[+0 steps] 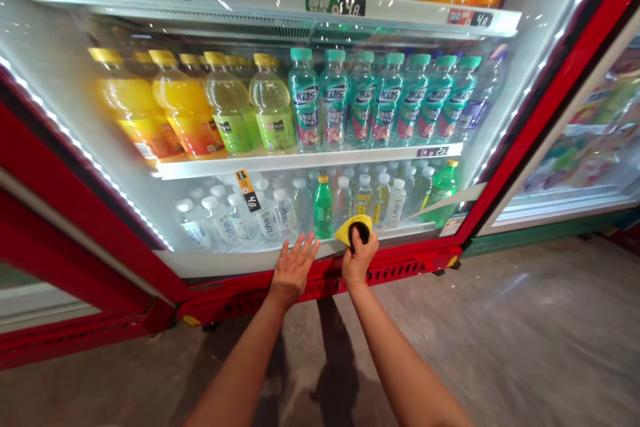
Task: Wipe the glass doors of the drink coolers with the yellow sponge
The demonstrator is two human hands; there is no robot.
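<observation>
While we lean over the open-looking front of the lit cooler, whose red base [400,265] runs below the small green bottle [323,208], our left hand [293,270] lies just below and to the left of that bottle, palm down at the cooler's lower edge, its fingers slightly apart. Our right hand [359,261] is below and to the right of the bottle, its fingers and thumb clamped on a yellow-and-black piece [345,232]; we cannot tell what this piece is. It sits at the cooler's lower edge, to the lower right of the bottle. Farther right of the bottle, a pale strip [450,200] slants up toward the red side frame.

We see clear bottles [285,213] on both sides of the small green bottle, and a larger green bottle [445,180] well to its right. An orange-and-black price tag [247,190] stands to its left. On the white shelf [300,161] above it, we see teal-capped bottles [387,100], with yellow-capped bottles [217,103] farther left.
</observation>
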